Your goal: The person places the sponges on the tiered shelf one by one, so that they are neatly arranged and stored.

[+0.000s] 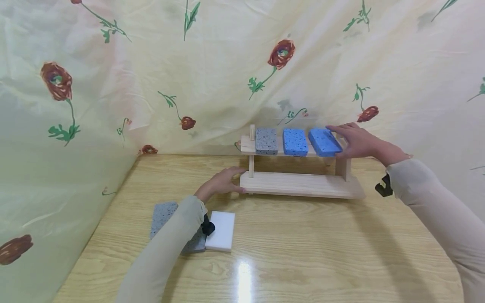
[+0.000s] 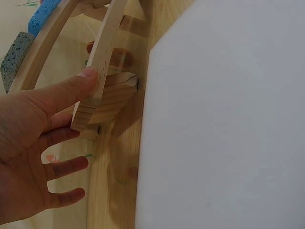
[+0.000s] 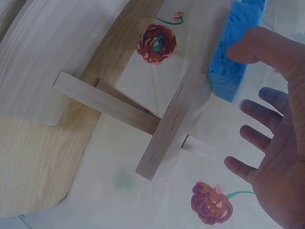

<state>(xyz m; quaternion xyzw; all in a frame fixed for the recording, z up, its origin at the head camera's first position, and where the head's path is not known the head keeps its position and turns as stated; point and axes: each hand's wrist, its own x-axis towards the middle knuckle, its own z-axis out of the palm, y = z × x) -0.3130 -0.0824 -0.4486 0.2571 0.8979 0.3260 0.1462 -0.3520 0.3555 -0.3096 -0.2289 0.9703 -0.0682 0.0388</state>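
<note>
A two-tier wooden shelf [image 1: 299,184] stands at the back of the table. At the left end of its lower board, my left hand [image 1: 221,182] pinches the edge between thumb and index finger, the other fingers spread apart. My right hand [image 1: 358,141] holds the rightmost blue sponge [image 1: 324,142] by its right side on the upper board, slightly slanted. Its thumb [image 3: 252,47] lies against the sponge's face in the right wrist view. Beside that sponge sit another blue sponge [image 1: 295,142] and a speckled grey sponge [image 1: 266,141].
Under and beside the left forearm, grey sponges [image 1: 163,214] lie on the wooden table [image 1: 303,244], partly hidden by the sleeve. A white block [image 1: 221,230] lies next to them. A flowered cloth [image 1: 212,75] hangs behind the shelf and along the left side.
</note>
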